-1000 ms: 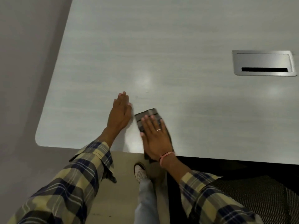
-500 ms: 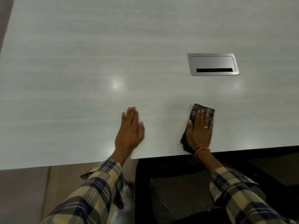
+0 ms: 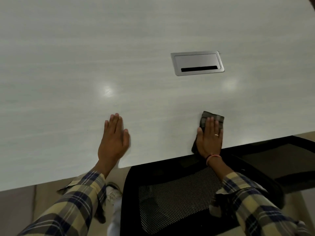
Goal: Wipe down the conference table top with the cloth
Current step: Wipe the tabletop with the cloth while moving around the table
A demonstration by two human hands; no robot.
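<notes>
The pale wood-grain conference table top (image 3: 85, 65) fills most of the view. A dark checked cloth (image 3: 212, 118) lies folded near the table's front edge, right of centre. My right hand (image 3: 210, 138) presses flat on it, fingers together, covering most of the cloth. My left hand (image 3: 113, 140) rests flat on the bare table to the left, fingers extended, holding nothing.
A brushed-metal cable box lid (image 3: 197, 63) with a dark slot is set flush in the table beyond the cloth. A black mesh office chair (image 3: 179, 198) stands against the front edge below my right arm. My shoe (image 3: 113, 193) shows on the beige floor.
My right hand has slid the cloth rightward along the front edge, from near the left corner to in front of the cable box. My left hand followed along the table.
</notes>
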